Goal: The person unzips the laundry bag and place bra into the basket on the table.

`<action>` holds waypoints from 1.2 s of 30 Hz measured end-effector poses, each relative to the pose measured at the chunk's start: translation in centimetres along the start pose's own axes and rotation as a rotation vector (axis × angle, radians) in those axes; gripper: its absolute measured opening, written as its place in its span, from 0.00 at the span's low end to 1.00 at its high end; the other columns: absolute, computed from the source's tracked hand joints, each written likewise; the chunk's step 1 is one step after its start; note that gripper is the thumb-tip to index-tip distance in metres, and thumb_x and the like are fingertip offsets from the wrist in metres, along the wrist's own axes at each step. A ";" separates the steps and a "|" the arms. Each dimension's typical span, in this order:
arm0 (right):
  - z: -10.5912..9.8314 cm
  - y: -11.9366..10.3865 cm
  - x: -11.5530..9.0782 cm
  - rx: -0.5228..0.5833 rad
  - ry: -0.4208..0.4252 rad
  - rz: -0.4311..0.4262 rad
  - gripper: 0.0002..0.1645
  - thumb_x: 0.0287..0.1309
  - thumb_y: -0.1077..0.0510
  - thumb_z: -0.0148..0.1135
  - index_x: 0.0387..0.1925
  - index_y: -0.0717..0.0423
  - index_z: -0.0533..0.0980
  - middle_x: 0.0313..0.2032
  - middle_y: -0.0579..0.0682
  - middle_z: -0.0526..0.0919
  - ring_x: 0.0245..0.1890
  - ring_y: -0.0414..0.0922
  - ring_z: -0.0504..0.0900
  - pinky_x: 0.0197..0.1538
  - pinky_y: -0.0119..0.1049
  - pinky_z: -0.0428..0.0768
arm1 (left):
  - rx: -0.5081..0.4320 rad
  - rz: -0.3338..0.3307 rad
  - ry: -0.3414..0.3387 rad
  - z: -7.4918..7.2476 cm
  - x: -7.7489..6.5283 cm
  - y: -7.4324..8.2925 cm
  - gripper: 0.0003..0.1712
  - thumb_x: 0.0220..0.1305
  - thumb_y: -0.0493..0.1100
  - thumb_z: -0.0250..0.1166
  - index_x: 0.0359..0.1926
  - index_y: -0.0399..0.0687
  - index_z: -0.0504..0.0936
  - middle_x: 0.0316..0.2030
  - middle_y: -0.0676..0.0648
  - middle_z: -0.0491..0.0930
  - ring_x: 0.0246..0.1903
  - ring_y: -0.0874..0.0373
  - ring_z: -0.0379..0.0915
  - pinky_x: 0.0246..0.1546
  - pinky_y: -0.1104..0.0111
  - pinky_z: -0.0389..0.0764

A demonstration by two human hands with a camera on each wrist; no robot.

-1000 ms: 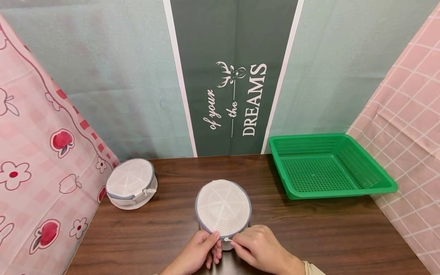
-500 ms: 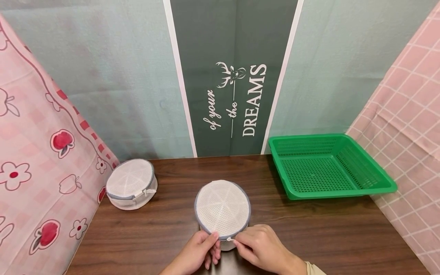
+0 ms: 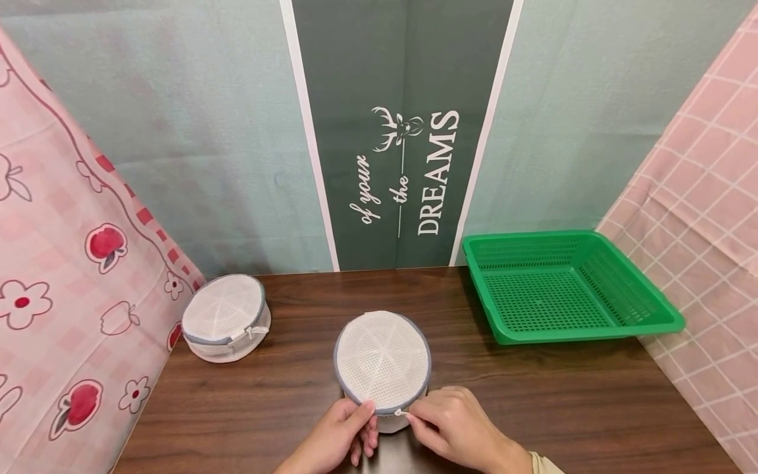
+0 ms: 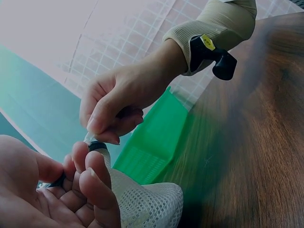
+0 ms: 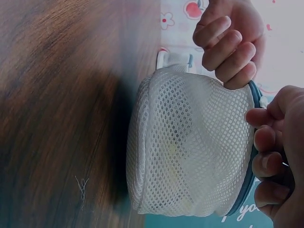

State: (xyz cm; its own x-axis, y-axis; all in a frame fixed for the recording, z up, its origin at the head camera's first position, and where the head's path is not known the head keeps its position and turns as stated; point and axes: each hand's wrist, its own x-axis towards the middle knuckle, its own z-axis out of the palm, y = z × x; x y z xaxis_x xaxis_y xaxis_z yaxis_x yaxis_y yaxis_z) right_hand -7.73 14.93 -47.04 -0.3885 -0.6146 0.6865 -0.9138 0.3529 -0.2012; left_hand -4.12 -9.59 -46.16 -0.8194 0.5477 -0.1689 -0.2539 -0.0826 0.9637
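Note:
A round white mesh laundry bag (image 3: 383, 359) with a grey-blue zipper rim stands on the wooden table in front of me. My left hand (image 3: 336, 431) pinches its near rim, thumb on top and fingers below. Just to the right, my right hand (image 3: 458, 424) pinches the small white zipper pull (image 3: 400, 413) between thumb and forefinger. The right wrist view shows the bag's mesh side (image 5: 190, 142) and something pale, unclear, through it. In the left wrist view the right hand (image 4: 116, 102) holds the pull at the rim.
A second round mesh laundry bag (image 3: 225, 309) sits at the back left by the pink fabric. At the back right stands a green plastic basket (image 3: 497, 322). Fabric hangs (image 3: 207, 164) behind the table (image 3: 533, 395) and on both sides.
The right hand has slid a little to the right along the rim with the zipper pull. The left hand and the bag have shifted very slightly left.

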 end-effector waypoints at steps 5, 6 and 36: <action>-0.1 0.1 0.0 0.001 -0.004 -0.001 0.22 0.71 0.54 0.57 0.18 0.41 0.65 0.18 0.32 0.61 0.20 0.25 0.56 0.27 0.15 0.58 | -0.002 0.001 -0.003 0.0 0.0 0.0 0.29 0.81 0.43 0.46 0.39 0.10 0.64 0.23 0.52 0.76 0.22 0.68 0.74 0.17 0.80 0.71; -0.1 0.1 0.0 -0.001 -0.004 -0.002 0.22 0.71 0.54 0.57 0.18 0.41 0.65 0.18 0.32 0.61 0.20 0.25 0.56 0.26 0.15 0.58 | -0.002 0.000 -0.002 0.0 0.0 0.0 0.29 0.81 0.43 0.46 0.39 0.10 0.63 0.23 0.52 0.76 0.22 0.68 0.74 0.17 0.80 0.71; -1.3 1.1 -0.5 -0.047 -0.002 0.024 0.18 0.69 0.54 0.59 0.21 0.41 0.69 0.17 0.33 0.64 0.20 0.26 0.57 0.26 0.17 0.58 | 0.023 -0.012 0.018 -0.6 -0.5 0.1 0.28 0.81 0.42 0.46 0.37 0.11 0.62 0.22 0.52 0.75 0.21 0.67 0.73 0.17 0.79 0.71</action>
State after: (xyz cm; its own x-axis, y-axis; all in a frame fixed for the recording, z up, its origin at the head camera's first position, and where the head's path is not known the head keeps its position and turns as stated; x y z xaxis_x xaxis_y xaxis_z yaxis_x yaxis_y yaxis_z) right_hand -8.40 16.56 -46.65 -0.4103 -0.6068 0.6807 -0.8977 0.4002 -0.1844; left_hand -4.06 -10.33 -46.15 -0.8256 0.5336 -0.1836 -0.2515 -0.0566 0.9662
